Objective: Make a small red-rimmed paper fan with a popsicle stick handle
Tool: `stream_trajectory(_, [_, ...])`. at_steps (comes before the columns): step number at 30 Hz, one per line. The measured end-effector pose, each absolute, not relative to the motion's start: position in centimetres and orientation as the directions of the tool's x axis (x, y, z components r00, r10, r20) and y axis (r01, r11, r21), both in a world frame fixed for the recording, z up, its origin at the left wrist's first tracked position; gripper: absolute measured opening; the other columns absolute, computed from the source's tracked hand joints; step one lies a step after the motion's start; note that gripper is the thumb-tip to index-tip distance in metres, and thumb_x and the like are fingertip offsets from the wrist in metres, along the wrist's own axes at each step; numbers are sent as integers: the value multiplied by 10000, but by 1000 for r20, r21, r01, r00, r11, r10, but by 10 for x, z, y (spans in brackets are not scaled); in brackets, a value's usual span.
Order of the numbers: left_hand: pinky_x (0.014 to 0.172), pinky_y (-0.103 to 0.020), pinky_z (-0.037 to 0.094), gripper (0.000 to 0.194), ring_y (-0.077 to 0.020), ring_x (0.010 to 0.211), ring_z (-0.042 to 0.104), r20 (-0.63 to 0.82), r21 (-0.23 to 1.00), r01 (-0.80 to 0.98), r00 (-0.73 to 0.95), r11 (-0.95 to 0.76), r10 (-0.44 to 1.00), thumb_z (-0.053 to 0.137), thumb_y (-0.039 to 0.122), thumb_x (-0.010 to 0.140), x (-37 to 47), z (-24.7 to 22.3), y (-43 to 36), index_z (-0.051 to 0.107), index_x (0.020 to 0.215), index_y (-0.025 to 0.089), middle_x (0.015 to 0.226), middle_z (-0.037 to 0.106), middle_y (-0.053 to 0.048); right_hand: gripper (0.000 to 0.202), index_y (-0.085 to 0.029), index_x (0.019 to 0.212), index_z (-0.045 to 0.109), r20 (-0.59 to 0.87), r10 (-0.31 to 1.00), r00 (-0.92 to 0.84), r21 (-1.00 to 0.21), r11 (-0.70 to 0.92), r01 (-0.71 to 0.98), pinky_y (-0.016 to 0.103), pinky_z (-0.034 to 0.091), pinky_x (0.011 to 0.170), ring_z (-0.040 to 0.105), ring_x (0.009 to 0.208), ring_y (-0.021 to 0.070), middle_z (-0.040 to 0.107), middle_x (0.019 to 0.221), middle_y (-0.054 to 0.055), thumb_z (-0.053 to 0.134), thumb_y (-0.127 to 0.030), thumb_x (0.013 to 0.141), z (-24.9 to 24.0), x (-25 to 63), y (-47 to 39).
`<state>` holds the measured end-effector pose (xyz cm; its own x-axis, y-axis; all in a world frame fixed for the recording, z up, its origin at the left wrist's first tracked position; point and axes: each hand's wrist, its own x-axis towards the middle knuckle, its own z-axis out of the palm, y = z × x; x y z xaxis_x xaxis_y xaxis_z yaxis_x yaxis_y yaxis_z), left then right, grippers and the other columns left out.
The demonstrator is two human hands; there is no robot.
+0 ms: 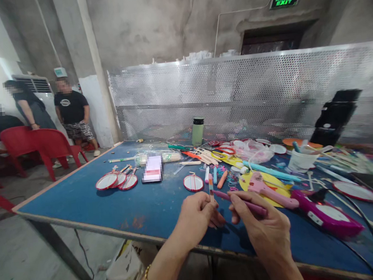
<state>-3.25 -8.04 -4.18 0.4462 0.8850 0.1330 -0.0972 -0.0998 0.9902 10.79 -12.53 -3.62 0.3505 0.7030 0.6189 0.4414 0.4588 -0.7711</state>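
My left hand (200, 213) pinches a small upright stick (211, 187) with orange and pale bands between thumb and fingers. In my right hand (262, 220) is a purple pen (245, 202), gripped like a writing tool. Its tip points left and reaches the stick or stops just short; I cannot tell which. Just beyond my hands lie a red-rimmed white disc (193, 183) and white, blue and orange markers (222, 179). To the right, a pink glue gun (271, 193) rests over a yellow disc (246, 180).
At the left lie more red-rimmed discs (106, 181) and a phone (152, 168). A green tumbler (198, 132) stands at the back by a perforated metal screen (175, 88). A magenta device (327, 216) with black cables and a white cup (302, 160) of tools occupy the right.
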Motion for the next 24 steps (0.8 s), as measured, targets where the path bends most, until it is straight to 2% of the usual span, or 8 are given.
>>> stream_trajectory(13, [550,-250,483,247,-163,559,646,143,989,-93,441,-113,886,534,409,841,-33,-39,-81,545,764,175,647,706,-66,185,-189,863,730,667,689,284,-720,496,486,174,489,475,586,448,96,642,594,-22,657,-358,864,-37,109,-125])
stream_trajectory(24, [541,-245,478,254,-158,556,641,146,989,-90,448,-118,882,523,414,840,-33,-40,-81,542,756,175,650,708,-70,185,-188,869,727,654,700,287,-729,483,485,160,487,472,585,452,90,645,605,-22,667,-363,861,-39,110,-128])
